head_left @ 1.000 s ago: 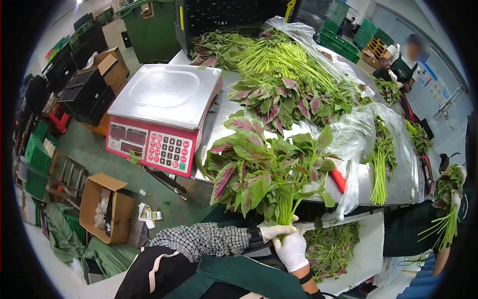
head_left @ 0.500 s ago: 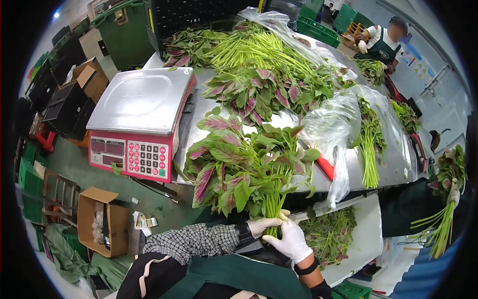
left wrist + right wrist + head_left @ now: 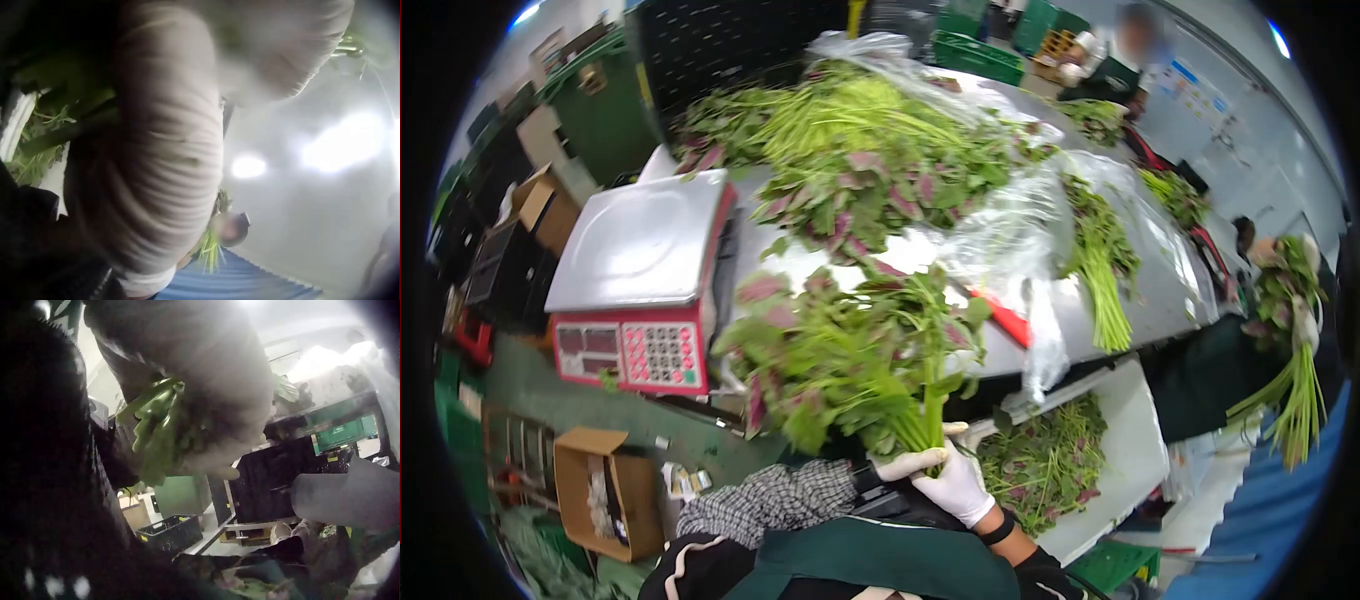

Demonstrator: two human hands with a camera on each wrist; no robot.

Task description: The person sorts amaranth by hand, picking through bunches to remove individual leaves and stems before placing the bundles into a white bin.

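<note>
Both hands wear white gloves and meet at the stems of one bunch of amaranth (image 3: 840,360), whose red-and-green leaves fan out over the table's near edge. My left hand (image 3: 910,463) grips the stems from the left. From the right, my right hand (image 3: 957,487) closes round the lower stems, its thumb toward the left hand. Cut stem ends (image 3: 159,425) poke out beside the glove in the right wrist view. Gloves fill much of the left wrist view and hide most of the bunch there. A large amaranth pile (image 3: 870,150) lies beyond on the metal table (image 3: 1050,335).
A red scale (image 3: 635,270) stands at the table's left. Clear plastic bags (image 3: 1010,240), a red-handled tool (image 3: 1006,322) and another bunch (image 3: 1100,270) lie to the right. Below sits a white bin (image 3: 1135,430) with loose greens. Other people hold greens at right and back right.
The head view has swung right, so the scale, table and pile slide left and the scale sits lower. Both hands keep hold of the amaranth bunch, slightly further left in the picture.
</note>
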